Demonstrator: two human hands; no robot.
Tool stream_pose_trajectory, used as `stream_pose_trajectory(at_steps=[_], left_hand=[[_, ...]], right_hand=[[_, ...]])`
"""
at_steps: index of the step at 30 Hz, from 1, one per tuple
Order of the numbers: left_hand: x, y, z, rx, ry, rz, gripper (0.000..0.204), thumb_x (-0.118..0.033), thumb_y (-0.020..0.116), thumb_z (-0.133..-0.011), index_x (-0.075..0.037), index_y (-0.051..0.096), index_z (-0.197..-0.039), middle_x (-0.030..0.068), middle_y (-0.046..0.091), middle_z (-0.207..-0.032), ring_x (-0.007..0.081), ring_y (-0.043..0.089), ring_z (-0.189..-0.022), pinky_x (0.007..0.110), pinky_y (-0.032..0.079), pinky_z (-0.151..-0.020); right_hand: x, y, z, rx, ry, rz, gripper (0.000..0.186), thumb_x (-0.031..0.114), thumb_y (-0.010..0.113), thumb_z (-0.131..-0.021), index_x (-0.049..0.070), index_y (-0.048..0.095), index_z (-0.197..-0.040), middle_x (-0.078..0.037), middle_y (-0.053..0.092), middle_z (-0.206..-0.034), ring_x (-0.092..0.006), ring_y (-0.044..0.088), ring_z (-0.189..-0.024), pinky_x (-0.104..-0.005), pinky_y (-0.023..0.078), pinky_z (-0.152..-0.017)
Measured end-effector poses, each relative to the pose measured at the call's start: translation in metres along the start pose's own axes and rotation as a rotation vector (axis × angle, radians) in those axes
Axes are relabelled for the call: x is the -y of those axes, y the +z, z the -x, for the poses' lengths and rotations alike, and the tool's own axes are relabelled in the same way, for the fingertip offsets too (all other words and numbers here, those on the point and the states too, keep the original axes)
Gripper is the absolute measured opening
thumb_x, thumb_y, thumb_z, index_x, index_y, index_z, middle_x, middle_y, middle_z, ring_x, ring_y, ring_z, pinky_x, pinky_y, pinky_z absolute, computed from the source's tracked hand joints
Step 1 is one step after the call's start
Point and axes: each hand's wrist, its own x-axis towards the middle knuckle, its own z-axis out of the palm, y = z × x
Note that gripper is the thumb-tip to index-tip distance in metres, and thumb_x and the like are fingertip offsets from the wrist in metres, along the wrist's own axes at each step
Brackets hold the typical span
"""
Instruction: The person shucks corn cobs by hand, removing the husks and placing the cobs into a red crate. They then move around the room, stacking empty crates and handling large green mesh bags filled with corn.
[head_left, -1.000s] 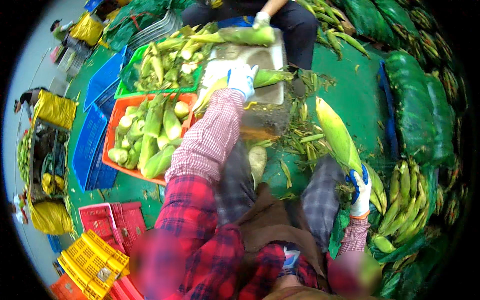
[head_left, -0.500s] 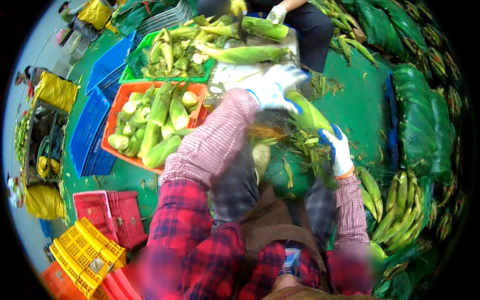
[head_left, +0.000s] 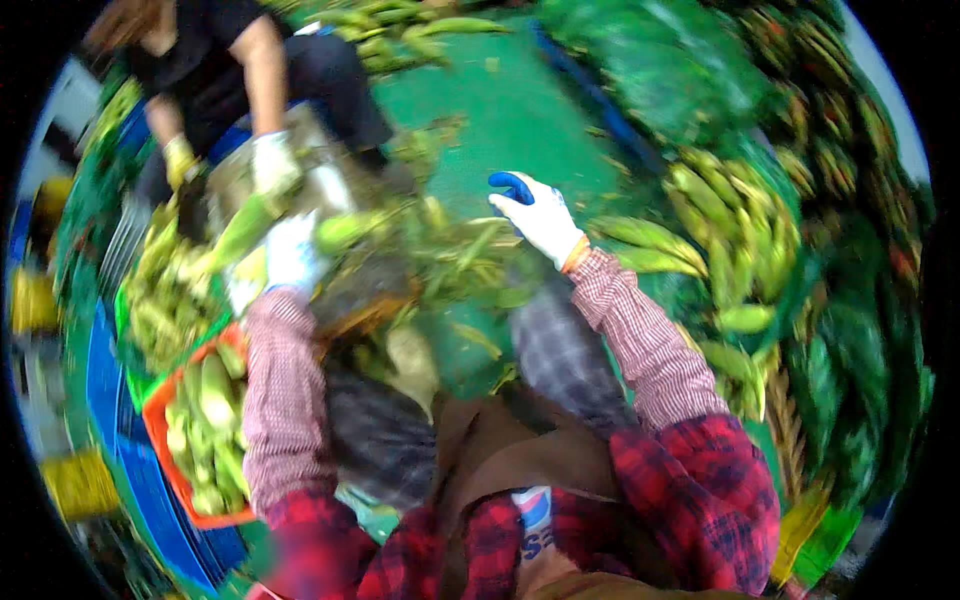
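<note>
Right hand (head_left: 537,217) now off the corn (head_left: 345,230), grip half-open, empty, left hand (head_left: 293,254) at the corn, blurred, its grip unclear

On the right hand (head_left: 537,217), a white cloth glove (head_left: 548,223) is looking matt, its blue coating (head_left: 513,183) rubbery. Beyond that hand, the flat green floor (head_left: 470,100) is appearing smooth; farther right, wrinkled green plastic sheeting (head_left: 650,80) is shining. Beside the left hand (head_left: 293,255), a long green husked corn ear (head_left: 345,230) is seeming smooth, though blurred.
</note>
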Motion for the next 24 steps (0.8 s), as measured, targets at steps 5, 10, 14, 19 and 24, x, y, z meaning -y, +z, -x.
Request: stream_pose_trajectory(at_steps=[5, 10, 14, 19, 24], left_hand=[[-0.010, 0.014, -0.009, 0.183, -0.164, -0.033, 0.082, -0.037, 0.082, -0.064, -0.013, 0.050, -0.136, 0.0127, 0.061, -0.121, 0.0313, 0.057, -0.113, 0.047, 0.039, -0.103], [-0.013, 0.020, -0.020, 0.195, -0.224, -0.099, 0.078, -0.039, 0.079, -0.068, -0.013, 0.050, -0.135, 0.0113, 0.060, -0.122, 0.0320, 0.058, -0.111, 0.047, 0.041, -0.099], [-0.001, 0.034, -0.023, 0.224, -0.269, -0.103, 0.074, -0.035, 0.078, -0.068, -0.014, 0.051, -0.134, 0.0121, 0.061, -0.122, 0.0337, 0.059, -0.110, 0.047, 0.045, -0.094], [0.015, 0.020, -0.019, 0.260, -0.277, -0.051, 0.074, -0.033, 0.079, -0.067, -0.014, 0.051, -0.133, 0.0149, 0.064, -0.116, 0.0359, 0.061, -0.105, 0.047, 0.048, -0.090], [-0.012, 0.025, -0.030, 0.259, -0.262, -0.046, 0.071, -0.036, 0.078, -0.068, -0.012, 0.053, -0.131, 0.0164, 0.064, -0.114, 0.0364, 0.061, -0.103, 0.047, 0.048, -0.089]], right_hand=[[-0.139, -0.129, 0.066, -0.234, 0.287, 0.669, 0.062, 0.045, 0.065, -0.084, 0.008, 0.056, -0.132, -0.018, 0.068, -0.115, -0.0329, 0.066, -0.103, -0.0394, 0.052, -0.088], [-0.281, -0.228, 0.136, -0.607, 0.898, -0.499, 0.052, 0.044, 0.065, -0.089, 0.011, 0.057, -0.128, -0.008, 0.064, -0.106, -0.0227, 0.063, -0.086, -0.0385, 0.052, -0.076], [-0.316, -0.257, 0.115, -0.851, 0.818, -1.173, 0.080, 0.058, 0.057, -0.091, -0.002, 0.038, -0.141, -0.021, 0.047, -0.141, -0.0355, 0.051, -0.123, -0.0480, 0.042, -0.105], [-0.333, -0.251, 0.015, -0.738, 0.543, -1.633, 0.072, 0.056, 0.056, -0.092, 0.007, 0.040, -0.143, -0.016, 0.048, -0.142, -0.0343, 0.049, -0.126, -0.0481, 0.041, -0.108], [-0.365, -0.269, 0.003, -0.962, 0.542, -1.583, 0.048, 0.043, 0.060, -0.094, 0.011, 0.055, -0.130, -0.010, 0.060, -0.130, -0.0321, 0.056, -0.118, -0.0476, 0.046, -0.101]])
